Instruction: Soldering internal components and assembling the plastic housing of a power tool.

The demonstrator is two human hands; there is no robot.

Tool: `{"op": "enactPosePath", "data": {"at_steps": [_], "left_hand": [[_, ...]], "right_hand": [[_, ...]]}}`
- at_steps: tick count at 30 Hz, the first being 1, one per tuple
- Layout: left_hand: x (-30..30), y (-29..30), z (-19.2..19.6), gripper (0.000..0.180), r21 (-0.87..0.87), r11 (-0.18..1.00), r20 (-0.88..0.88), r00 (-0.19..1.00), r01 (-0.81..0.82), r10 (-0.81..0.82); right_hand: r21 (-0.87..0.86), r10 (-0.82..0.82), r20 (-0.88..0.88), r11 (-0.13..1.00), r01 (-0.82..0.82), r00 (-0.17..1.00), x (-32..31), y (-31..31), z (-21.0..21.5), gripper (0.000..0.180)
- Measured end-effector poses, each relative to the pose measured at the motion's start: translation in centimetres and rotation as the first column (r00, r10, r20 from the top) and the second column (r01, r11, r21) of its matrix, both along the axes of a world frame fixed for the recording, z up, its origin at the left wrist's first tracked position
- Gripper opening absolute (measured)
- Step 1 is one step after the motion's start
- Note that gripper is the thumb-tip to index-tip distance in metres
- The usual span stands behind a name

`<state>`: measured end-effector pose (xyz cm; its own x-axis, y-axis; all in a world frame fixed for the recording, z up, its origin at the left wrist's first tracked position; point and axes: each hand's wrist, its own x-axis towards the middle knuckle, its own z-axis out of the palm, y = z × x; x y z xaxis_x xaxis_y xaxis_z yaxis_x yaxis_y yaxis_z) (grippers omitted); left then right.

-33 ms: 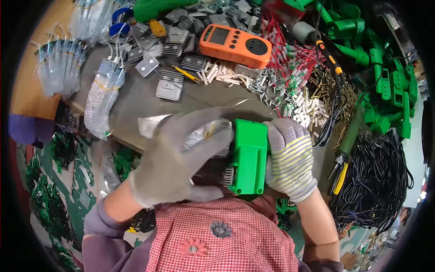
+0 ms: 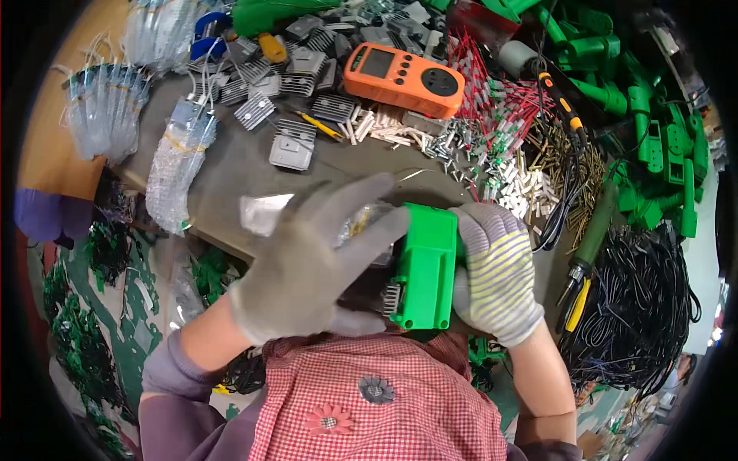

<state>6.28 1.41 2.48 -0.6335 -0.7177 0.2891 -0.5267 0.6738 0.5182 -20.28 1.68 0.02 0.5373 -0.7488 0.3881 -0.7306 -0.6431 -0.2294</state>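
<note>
Casing (image 2: 427, 265), green: right hand (image 2: 500, 275) gripping | left hand (image 2: 298, 278) splayed alongside | orange meter (image 2: 405, 78): marking illegible

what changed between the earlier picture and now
The left hand has its fingers spread and shifted slightly right and away from the body, toward the upper left edge of the green plastic housing. Nothing was visibly taken hold of or let go. The right hand still holds the housing's right side; the orange handheld meter lies as before.
</note>
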Motion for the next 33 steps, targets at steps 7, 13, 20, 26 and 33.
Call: {"op": "enactPosePath", "data": {"at_steps": [7,13,20,26,33], "left_hand": [[0.1,-1.8,-2.5,0.115,0.007,0.997,-0.039,0.996,0.078,-0.077],[-0.3,-1.8,-2.7,0.117,0.054,0.997,-0.063,0.997,0.057,-0.054],[0.1,-1.2,-2.2,0.118,-0.001,0.999,-0.008,0.999,0.035,-0.035],[-1.7,-0.9,0.1,0.128,0.053,0.998,0.078,0.996,0.034,-0.038],[-3.9,-1.6,-0.9,0.116,0.023,0.985,0.077,0.982,0.173,-0.174]], "right_hand": [[0.276,-0.061,0.072,0.960,0.039,0.996,5.1,0.4,3.6,0.070],[0.170,-0.042,-0.072,0.984,0.054,0.997,5.8,1.2,3.5,0.082],[0.218,-0.117,-0.026,0.969,0.120,0.993,5.9,1.9,3.2,0.085],[0.187,-0.107,0.564,0.982,0.000,0.819,3.6,2.3,2.4,0.065],[0.873,-0.759,0.465,0.309,-0.377,0.455,-1.8,7.6,3.9,0.029]]}}
